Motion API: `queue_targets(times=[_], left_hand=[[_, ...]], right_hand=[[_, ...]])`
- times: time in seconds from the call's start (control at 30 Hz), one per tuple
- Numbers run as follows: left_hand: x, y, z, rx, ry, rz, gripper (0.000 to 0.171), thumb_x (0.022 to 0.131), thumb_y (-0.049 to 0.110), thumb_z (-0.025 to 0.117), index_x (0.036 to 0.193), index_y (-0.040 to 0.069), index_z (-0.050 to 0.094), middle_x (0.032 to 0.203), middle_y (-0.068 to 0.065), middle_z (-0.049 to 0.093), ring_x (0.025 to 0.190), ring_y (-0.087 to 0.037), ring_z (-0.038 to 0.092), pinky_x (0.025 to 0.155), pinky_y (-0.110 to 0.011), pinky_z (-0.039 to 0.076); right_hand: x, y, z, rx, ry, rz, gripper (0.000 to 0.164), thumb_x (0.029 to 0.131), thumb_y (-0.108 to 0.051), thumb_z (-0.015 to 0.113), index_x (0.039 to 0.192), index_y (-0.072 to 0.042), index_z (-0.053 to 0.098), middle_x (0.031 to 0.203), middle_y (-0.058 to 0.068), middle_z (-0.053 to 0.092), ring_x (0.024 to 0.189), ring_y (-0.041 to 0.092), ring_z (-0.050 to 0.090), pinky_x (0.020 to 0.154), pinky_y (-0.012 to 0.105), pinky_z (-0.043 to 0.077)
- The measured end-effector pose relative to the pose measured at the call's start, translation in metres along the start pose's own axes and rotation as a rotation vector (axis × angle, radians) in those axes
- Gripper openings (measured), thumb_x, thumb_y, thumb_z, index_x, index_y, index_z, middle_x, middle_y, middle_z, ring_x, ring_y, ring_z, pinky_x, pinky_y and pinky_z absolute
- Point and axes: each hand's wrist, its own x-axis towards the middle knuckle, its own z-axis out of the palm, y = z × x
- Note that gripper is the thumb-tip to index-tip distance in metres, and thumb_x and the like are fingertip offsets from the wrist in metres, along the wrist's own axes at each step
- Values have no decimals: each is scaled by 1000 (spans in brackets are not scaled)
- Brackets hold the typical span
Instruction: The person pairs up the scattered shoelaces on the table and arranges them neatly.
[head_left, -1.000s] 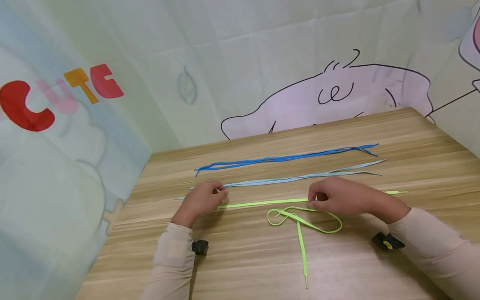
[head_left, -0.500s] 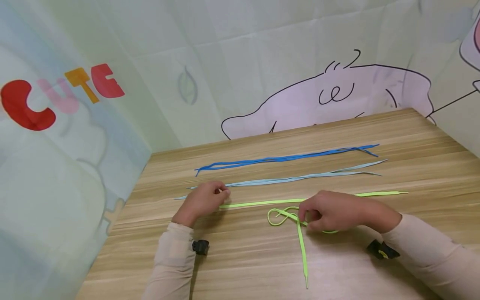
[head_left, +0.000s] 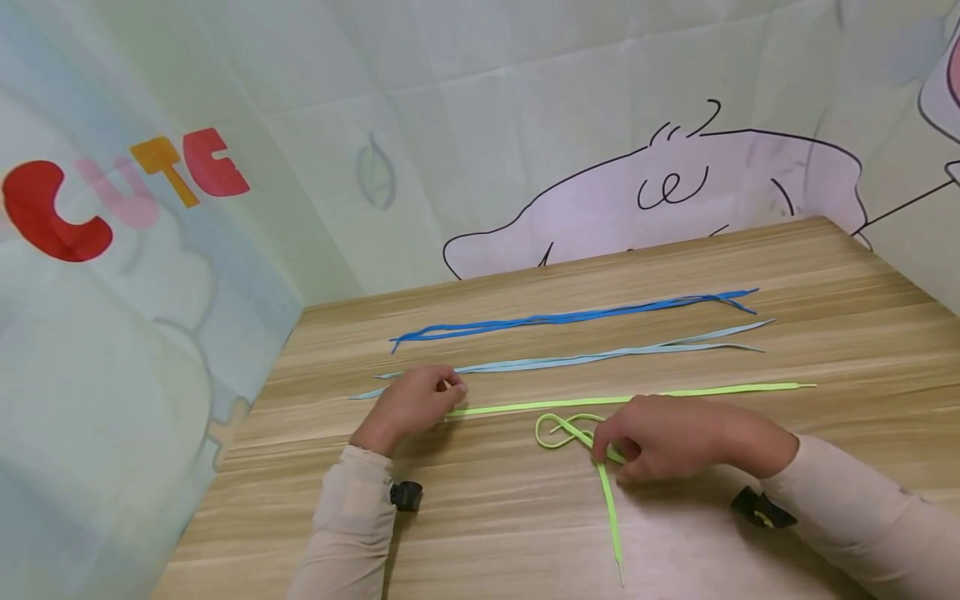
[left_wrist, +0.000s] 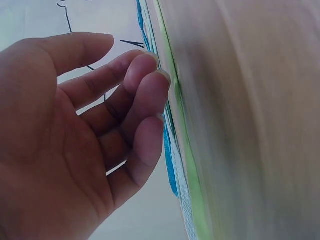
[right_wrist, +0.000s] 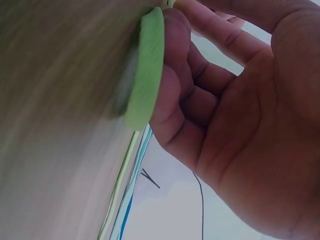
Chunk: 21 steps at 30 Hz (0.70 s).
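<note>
A yellow-green shoelace (head_left: 555, 405) runs nearly straight across the table, its left part disappearing by my left hand (head_left: 412, 404). In the left wrist view that hand's fingers bend loosely, the thumb stands apart, and the fingertips rest right at the green strip (left_wrist: 189, 145). Just nearer, a looped yellow-green shoelace (head_left: 550, 444) lies with a loose tail (head_left: 611, 517) toward the front. My right hand (head_left: 675, 437) pinches it where the loops cross and hides part of it. Up close, the right wrist view has a band of the looped lace (right_wrist: 145, 75) beside the curled fingers.
Farther back lie a pale blue shoelace (head_left: 555, 362), doubled and split at its ends, and a bright blue shoelace (head_left: 555, 319), doubled likewise. The wooden table (head_left: 487, 517) meets a printed cloth backdrop (head_left: 525, 125) at its back and left edges.
My right hand has moved from the straight lace down onto the looped one, whose front tail has shifted slightly. My left hand has slid a little to the right along the straight lace.
</note>
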Motion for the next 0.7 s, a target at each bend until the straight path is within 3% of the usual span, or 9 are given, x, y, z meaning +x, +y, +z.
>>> queue_targets(times=[0.23,0.47,0.7], left_hand=[[1,0,2,5,-1,32,18,100,29,61,103,17,73,83,5,64,70,-13,56,63,-34,46],[2,-1,4,19,5,41,16,100,28,61,101,18,73,80,6,63,68,-12,56,63,-33,46],[1,1,3,4,-5,30,17,99,30,61,100,19,73,79,6,62,69,-13,56,64,-34,46]], right_hand=[[2,-5,4,-59,41,-10,14,86,-21,74,96,-29,69,71,-17,50,71,0,49,67,23,45],[4,-11,10,-99,29,-48,14,86,-28,77,95,-29,67,68,-21,50,67,-3,49,64,22,44],[5,-14,12,-106,37,-68,18,83,-18,77,80,-26,61,68,-20,49,66,-2,47,61,20,43]])
